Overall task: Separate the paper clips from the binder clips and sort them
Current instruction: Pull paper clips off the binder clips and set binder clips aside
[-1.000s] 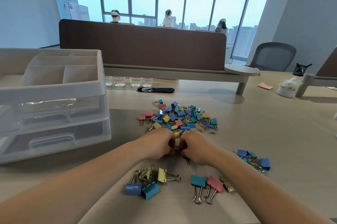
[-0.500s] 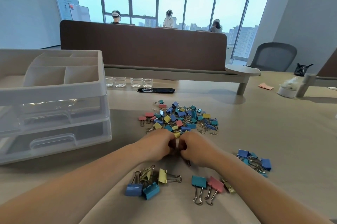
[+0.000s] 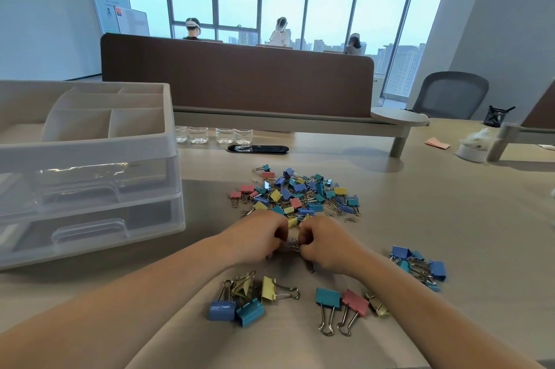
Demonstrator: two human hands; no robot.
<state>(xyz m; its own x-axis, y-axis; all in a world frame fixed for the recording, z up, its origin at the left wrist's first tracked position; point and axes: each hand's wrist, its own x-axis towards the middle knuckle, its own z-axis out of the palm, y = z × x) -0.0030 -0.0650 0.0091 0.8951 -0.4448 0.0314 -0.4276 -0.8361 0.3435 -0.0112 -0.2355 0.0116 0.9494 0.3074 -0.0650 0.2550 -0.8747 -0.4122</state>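
At the frame's centre, just below the mixed clip pile (image 3: 297, 194), the left hand (image 3: 255, 239) and right hand (image 3: 326, 244) each pinch tangled paper clips (image 3: 293, 246) in curled fingers, best teased apart gently rather than yanked, while the drawer organizer (image 3: 90, 155) at upper left shows bare top compartments, its drawers' contents unreadable.

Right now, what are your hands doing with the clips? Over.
Left hand and right hand both pinching paper clips between them. Mixed pile just beyond, unsorted. Binder clips lie nearer, untouched.
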